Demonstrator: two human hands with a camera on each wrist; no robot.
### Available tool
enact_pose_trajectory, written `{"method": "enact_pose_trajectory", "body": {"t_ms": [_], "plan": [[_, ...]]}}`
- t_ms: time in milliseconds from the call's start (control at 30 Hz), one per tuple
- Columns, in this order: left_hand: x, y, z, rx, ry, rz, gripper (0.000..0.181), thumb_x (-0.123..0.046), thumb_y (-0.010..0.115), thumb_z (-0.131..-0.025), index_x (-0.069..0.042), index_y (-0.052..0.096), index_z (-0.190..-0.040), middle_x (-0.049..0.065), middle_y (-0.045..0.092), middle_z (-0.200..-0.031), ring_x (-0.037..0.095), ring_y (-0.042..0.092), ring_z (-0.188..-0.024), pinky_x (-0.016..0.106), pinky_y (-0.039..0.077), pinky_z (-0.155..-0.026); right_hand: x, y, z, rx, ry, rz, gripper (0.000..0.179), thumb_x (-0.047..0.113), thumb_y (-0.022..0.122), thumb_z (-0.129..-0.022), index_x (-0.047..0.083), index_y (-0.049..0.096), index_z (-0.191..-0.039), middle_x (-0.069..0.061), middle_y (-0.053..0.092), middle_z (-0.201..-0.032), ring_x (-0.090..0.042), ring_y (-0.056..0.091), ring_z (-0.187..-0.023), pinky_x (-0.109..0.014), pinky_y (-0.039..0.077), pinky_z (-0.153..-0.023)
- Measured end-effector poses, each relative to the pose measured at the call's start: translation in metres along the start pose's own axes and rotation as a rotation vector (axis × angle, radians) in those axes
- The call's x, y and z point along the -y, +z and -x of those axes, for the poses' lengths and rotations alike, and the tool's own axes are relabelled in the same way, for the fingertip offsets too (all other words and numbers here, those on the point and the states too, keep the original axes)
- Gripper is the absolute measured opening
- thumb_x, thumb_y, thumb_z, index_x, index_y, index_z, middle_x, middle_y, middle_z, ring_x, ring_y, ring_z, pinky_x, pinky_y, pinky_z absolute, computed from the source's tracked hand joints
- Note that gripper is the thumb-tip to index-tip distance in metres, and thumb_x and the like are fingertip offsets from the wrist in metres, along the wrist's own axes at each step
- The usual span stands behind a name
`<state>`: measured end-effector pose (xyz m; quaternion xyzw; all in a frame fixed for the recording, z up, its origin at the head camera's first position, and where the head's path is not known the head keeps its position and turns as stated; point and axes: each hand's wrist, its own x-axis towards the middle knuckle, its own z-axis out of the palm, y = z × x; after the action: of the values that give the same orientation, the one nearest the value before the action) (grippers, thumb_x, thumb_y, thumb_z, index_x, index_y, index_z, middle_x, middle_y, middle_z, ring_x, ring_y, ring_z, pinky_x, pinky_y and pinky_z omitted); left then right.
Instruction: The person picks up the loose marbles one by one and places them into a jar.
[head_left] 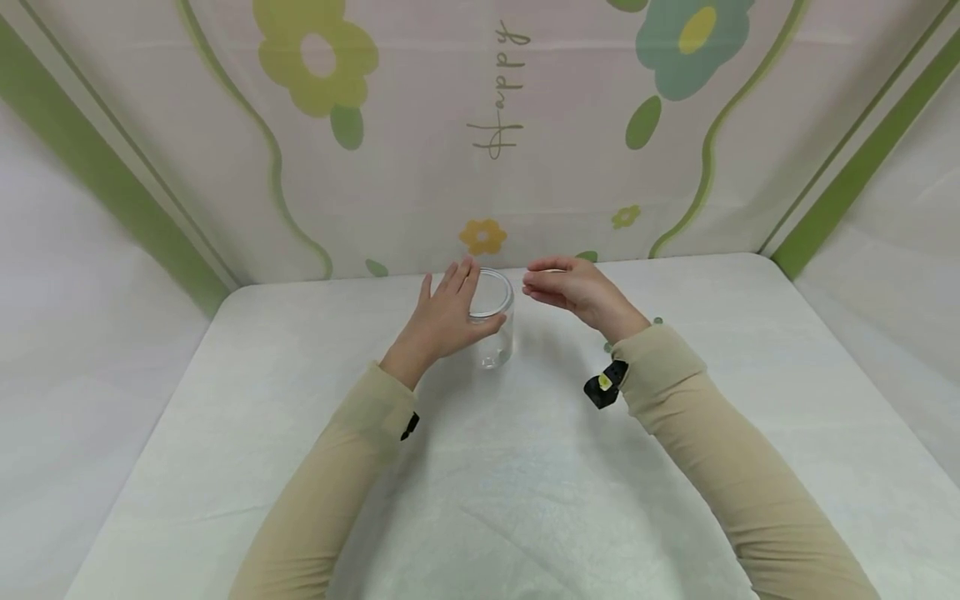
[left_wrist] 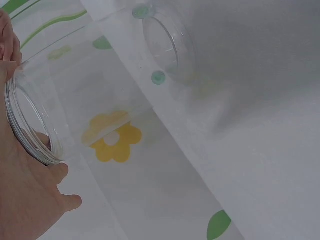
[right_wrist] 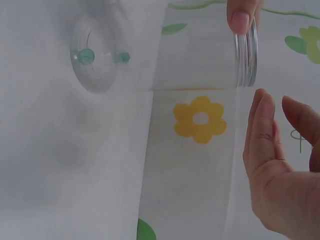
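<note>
A clear jar [head_left: 497, 337] stands upright on the white table near its back edge. My left hand [head_left: 448, 315] holds the jar at its ringed rim [left_wrist: 30, 125], thumb on the near side and fingers on the far left side. In the right wrist view the left thumb [right_wrist: 240, 22] presses on that rim. My right hand [head_left: 577, 293] is just right of the jar, its fingers [right_wrist: 260, 130] and thumb apart from each other with nothing between them. The right fingertips lie close to the rim, with a small gap.
Small round green spots [head_left: 657, 320] show on the table by the right wrist; in the wrist views, green spots [right_wrist: 86, 56] overlap the jar's base. Behind the table [head_left: 480, 500] hangs a flowered cloth [head_left: 427, 167], with white side walls [head_left: 67, 333]. A black wrist camera [head_left: 602, 388] hangs under the right sleeve.
</note>
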<state>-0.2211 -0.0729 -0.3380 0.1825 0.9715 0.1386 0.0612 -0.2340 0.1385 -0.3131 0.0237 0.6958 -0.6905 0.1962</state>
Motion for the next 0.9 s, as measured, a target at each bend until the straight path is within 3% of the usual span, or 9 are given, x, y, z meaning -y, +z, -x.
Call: {"method": "enact_pose_trajectory", "body": {"t_ms": [100, 467, 633, 733, 900], "plan": [[-0.001, 0.0, 0.0, 0.0, 0.0, -0.001, 0.09, -0.061, 0.044, -0.091, -0.009, 0.009, -0.155, 0.005, 0.002, -0.163, 0.024, 0.004, -0.152, 0.055, 0.0, -0.121, -0.003, -0.014, 0.003, -0.009, -0.001, 0.006, 0.036, 0.008, 0.055, -0.095, -0.002, 0.047, -0.129, 0.006, 0.061, -0.093, -0.001, 0.066, -0.081, -0.014, 0.053, -0.079], [-0.003, 0.002, 0.001, -0.006, 0.012, -0.006, 0.09, -0.061, 0.044, -0.091, -0.009, 0.008, -0.155, 0.005, 0.002, -0.163, 0.024, 0.004, -0.152, 0.055, 0.001, -0.12, -0.026, -0.073, 0.013, -0.064, 0.071, 0.041, 0.059, 0.015, 0.052, -0.098, -0.002, 0.027, -0.149, 0.003, 0.051, -0.116, 0.003, 0.059, -0.094, -0.016, 0.047, -0.097], [-0.004, 0.001, 0.002, -0.002, 0.014, -0.005, 0.089, -0.061, 0.044, -0.091, -0.009, 0.009, -0.155, 0.006, 0.003, -0.163, 0.024, 0.004, -0.152, 0.055, 0.0, -0.12, -0.04, -0.097, 0.014, -0.127, 0.124, 0.011, 0.061, 0.016, 0.051, -0.098, 0.002, 0.024, -0.151, 0.007, 0.05, -0.113, 0.003, 0.058, -0.094, -0.013, 0.048, -0.094], [-0.004, 0.001, 0.002, 0.002, 0.013, -0.006, 0.089, -0.061, 0.044, -0.092, -0.009, 0.009, -0.155, 0.005, 0.002, -0.163, 0.024, 0.003, -0.152, 0.055, 0.0, -0.12, -0.047, -0.11, 0.015, -0.175, 0.135, 0.0, 0.057, 0.015, 0.053, -0.097, 0.004, 0.03, -0.148, 0.008, 0.051, -0.109, 0.004, 0.059, -0.09, -0.012, 0.049, -0.09], [-0.004, 0.002, 0.001, -0.002, 0.011, -0.007, 0.089, -0.061, 0.044, -0.091, -0.01, 0.009, -0.155, 0.005, 0.002, -0.163, 0.024, 0.004, -0.152, 0.055, 0.0, -0.12, -0.059, -0.127, 0.018, -0.238, 0.138, 0.057, 0.053, 0.017, 0.054, -0.097, 0.004, 0.034, -0.144, 0.011, 0.052, -0.103, 0.007, 0.06, -0.084, -0.01, 0.05, -0.085]]}}
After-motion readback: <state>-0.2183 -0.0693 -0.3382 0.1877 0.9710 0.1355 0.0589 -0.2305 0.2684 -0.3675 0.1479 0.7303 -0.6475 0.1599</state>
